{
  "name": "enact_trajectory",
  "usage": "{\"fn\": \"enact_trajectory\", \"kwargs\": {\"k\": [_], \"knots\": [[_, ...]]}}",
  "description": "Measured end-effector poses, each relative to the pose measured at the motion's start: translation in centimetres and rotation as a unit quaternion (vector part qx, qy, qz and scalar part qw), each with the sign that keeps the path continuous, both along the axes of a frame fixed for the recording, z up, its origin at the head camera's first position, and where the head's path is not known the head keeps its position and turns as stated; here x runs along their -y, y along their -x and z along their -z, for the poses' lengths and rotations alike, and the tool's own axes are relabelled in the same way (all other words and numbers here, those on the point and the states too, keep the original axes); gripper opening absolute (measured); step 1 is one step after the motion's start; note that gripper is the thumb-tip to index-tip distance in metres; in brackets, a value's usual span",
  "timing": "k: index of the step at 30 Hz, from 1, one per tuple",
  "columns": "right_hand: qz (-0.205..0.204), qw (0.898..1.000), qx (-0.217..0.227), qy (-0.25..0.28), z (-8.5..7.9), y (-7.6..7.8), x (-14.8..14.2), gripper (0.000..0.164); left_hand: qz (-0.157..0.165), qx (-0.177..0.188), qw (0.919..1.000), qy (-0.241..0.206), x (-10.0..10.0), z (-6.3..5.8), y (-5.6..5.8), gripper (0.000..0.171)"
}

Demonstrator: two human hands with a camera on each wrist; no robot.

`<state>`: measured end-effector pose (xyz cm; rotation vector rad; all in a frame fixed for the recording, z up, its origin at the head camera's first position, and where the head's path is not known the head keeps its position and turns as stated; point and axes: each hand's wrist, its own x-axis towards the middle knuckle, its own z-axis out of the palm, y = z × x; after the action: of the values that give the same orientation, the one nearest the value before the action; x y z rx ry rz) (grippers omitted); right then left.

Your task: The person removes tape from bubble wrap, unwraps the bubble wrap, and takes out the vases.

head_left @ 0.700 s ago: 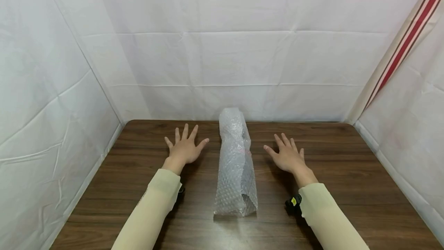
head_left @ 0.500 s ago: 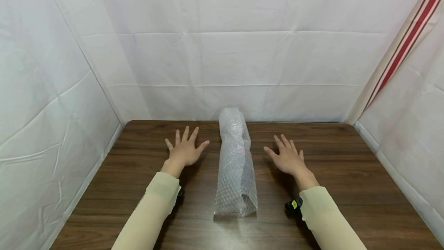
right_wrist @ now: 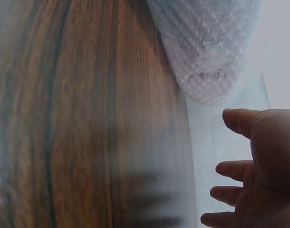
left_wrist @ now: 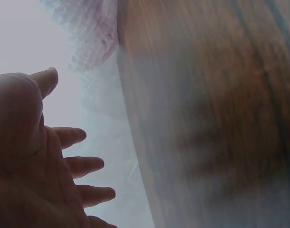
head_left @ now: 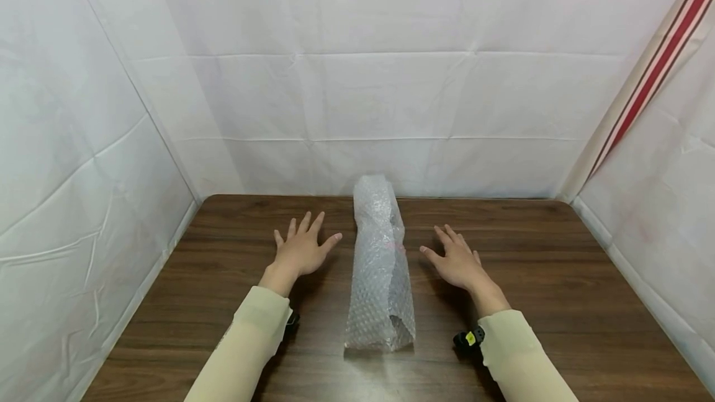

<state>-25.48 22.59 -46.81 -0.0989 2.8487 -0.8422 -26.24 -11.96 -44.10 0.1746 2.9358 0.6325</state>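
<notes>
A long bundle of bubble wrap [head_left: 377,265] lies lengthwise on the wooden table [head_left: 223,327], its near end loosely open; what it may contain cannot be made out. To its left my left hand [head_left: 301,252] is spread with straight fingers, touching nothing but apart from the wrap. On the other side my right hand [head_left: 458,262] hovers with its fingers extended, also apart from the bundle. In the left wrist view the bubble wrap [left_wrist: 90,33] shows beyond my thumb. The right wrist view has the wrap [right_wrist: 207,52] above my fingers.
White cloth walls [head_left: 357,92] close off the back and both sides of the table. A red-striped strip [head_left: 653,73] runs down the right rear corner. Small dark cameras, such as the right one [head_left: 468,339], sit under the wrists.
Both hands have drawn slightly nearer to the person, and each has shifted a little inward toward the bubble wrap. The bundle stays in place.
</notes>
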Motion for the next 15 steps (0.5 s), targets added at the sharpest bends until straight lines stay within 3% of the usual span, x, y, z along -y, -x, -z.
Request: {"fn": "enact_trajectory", "kwargs": {"k": [15], "knots": [[-0.028,0.999,-0.003,0.039,-0.11,-0.20,0.78,0.079,0.013,0.009,0.9995,-0.029,-0.82,0.06,-0.88,0.083]]}}
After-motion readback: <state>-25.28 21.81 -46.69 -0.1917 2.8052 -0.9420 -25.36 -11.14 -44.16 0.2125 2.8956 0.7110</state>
